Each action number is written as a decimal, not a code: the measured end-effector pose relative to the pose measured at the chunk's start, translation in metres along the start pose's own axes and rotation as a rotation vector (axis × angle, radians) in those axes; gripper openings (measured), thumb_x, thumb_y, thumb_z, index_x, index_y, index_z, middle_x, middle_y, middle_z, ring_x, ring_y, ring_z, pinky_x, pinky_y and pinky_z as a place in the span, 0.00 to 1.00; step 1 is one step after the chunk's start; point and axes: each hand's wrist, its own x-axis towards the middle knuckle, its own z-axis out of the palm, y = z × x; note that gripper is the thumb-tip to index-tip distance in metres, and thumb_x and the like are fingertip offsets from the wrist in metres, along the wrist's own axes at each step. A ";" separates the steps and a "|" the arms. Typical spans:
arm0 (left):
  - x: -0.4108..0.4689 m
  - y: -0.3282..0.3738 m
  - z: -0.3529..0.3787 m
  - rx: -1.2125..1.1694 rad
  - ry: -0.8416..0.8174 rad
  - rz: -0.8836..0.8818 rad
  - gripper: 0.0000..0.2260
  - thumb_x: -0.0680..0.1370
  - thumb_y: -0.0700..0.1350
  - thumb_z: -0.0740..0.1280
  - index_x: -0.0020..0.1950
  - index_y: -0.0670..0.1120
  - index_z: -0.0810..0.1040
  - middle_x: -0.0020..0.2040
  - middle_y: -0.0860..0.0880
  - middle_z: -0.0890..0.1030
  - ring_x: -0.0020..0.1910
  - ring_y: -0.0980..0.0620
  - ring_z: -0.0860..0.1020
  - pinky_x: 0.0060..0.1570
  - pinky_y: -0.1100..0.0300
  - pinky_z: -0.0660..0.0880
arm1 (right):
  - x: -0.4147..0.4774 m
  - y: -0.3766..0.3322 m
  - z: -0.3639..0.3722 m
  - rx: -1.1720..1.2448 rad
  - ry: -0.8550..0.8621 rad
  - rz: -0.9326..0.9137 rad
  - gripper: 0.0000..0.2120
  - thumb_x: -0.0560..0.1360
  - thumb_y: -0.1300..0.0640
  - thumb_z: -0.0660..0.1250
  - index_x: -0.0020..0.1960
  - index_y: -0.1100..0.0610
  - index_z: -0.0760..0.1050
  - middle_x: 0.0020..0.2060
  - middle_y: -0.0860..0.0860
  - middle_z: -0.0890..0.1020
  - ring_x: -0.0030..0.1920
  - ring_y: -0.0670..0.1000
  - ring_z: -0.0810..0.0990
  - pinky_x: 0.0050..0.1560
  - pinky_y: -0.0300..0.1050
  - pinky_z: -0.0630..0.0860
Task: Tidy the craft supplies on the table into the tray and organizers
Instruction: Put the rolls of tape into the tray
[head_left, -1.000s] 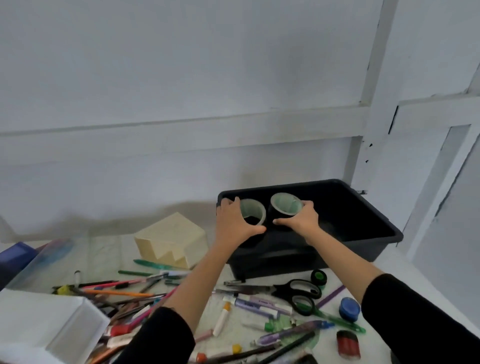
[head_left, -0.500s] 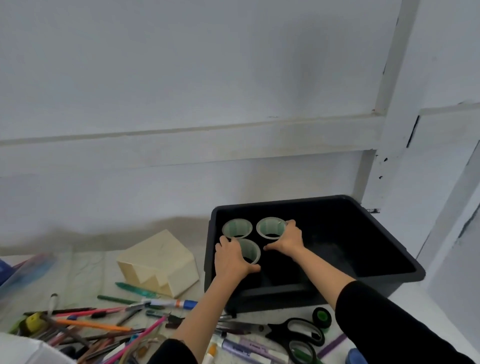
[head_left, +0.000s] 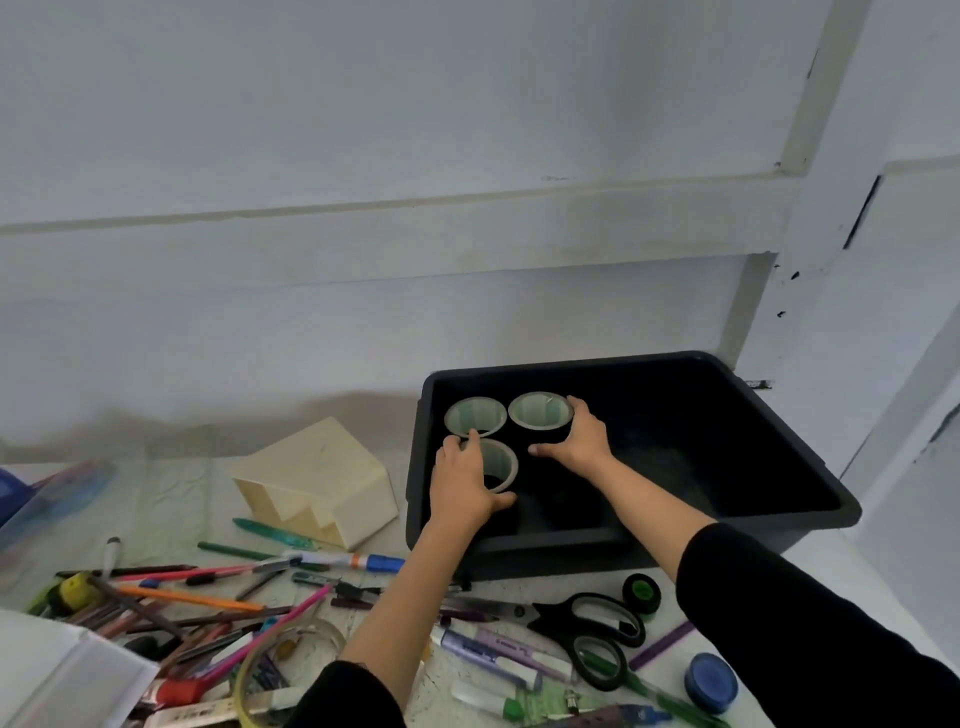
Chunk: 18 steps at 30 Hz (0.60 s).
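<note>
Three black cups with pale green rims stand in the left corner of the black tray. My left hand grips the near cup, thumb on its right side. My right hand is curled round the far right cup. The far left cup stands free behind my left hand. Both cups' black bodies are hard to make out against the tray's dark inside.
A cream stepped organizer lies on the table left of the tray. Pens, markers, black scissors, a clear tape ring, a small black roll and a blue cap are scattered in front. A white box sits bottom left.
Both hands have lowered their cups from the tray's near rim down into its left corner beside the third cup. The view has moved closer since.
</note>
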 end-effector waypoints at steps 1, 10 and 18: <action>0.000 -0.001 0.000 0.004 -0.001 0.002 0.44 0.68 0.54 0.74 0.76 0.43 0.54 0.70 0.43 0.61 0.69 0.45 0.62 0.66 0.55 0.64 | 0.000 0.000 0.000 0.003 -0.010 0.007 0.49 0.62 0.56 0.80 0.74 0.61 0.55 0.68 0.59 0.69 0.70 0.57 0.65 0.68 0.46 0.64; -0.002 0.007 -0.009 -0.212 0.258 0.014 0.26 0.74 0.57 0.66 0.65 0.42 0.70 0.61 0.45 0.71 0.61 0.47 0.69 0.58 0.57 0.68 | -0.011 -0.011 -0.014 0.096 -0.046 0.182 0.43 0.69 0.67 0.69 0.76 0.58 0.49 0.71 0.62 0.60 0.69 0.61 0.65 0.65 0.48 0.68; -0.041 0.026 -0.027 -0.400 0.431 0.168 0.11 0.75 0.39 0.64 0.57 0.44 0.76 0.54 0.50 0.77 0.54 0.52 0.75 0.53 0.61 0.71 | -0.082 -0.033 -0.066 0.145 0.105 -0.128 0.19 0.72 0.65 0.67 0.62 0.58 0.72 0.55 0.57 0.77 0.49 0.48 0.75 0.47 0.37 0.70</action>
